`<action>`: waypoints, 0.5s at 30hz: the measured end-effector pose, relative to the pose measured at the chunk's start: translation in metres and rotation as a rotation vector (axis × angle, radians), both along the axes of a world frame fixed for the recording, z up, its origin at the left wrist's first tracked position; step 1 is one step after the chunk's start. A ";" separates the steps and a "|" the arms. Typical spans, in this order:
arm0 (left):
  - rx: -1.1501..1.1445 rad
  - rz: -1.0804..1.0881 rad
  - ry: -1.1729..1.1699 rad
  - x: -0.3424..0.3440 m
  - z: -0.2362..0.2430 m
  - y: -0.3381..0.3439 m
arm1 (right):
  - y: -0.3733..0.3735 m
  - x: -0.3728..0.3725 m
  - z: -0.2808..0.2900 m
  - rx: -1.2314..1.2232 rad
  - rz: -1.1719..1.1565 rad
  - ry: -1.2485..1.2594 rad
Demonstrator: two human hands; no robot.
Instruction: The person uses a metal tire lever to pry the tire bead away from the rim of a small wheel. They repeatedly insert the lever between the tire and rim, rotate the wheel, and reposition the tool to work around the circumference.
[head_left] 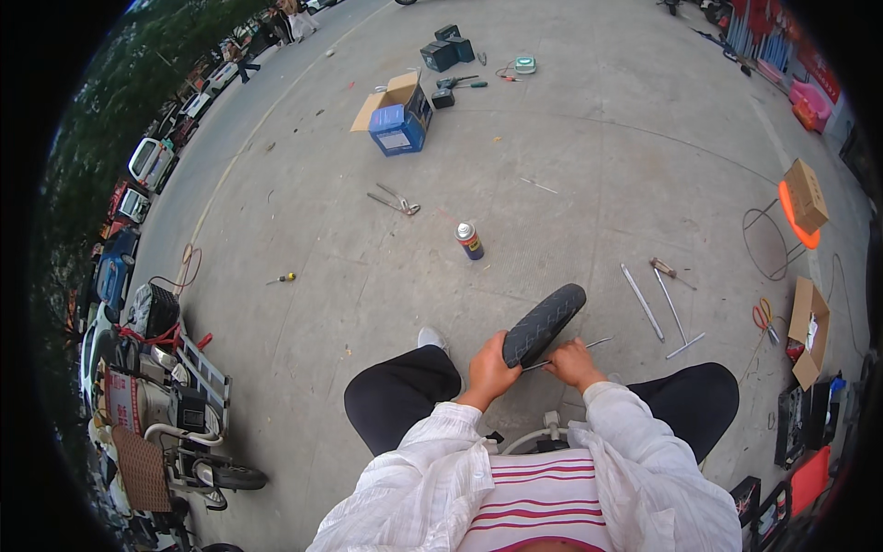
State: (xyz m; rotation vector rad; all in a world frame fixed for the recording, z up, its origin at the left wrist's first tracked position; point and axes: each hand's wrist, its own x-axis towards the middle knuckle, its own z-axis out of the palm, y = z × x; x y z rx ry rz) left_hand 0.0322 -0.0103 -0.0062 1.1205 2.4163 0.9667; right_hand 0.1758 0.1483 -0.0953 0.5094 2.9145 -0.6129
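Note:
In front of my lap stands a black treaded tyre (544, 324), tilted away to the right. My left hand (493, 368) is closed round its near left side. My right hand (575, 364) grips a thin metal rod (600, 341) at the tyre's near edge. One end of the rod sticks out to the right, and the other reaches toward my left hand; whether it sits under the tyre's edge I cannot tell. Below my hands, part of a pale curved frame (552, 423) shows between my legs. A spray can (469, 241) stands upright beyond the tyre.
Pliers (397, 201) and a yellow-handled screwdriver (283, 278) lie on the concrete. To the right are a metal bar (642, 304), a T-shaped tool (685, 345) and scissors (763, 317). A blue box (398, 127) stands ahead. A parked scooter (184, 432) is at left.

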 end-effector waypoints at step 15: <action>0.010 0.036 0.002 -0.006 -0.003 -0.001 | -0.027 0.000 -0.008 0.061 -0.046 0.090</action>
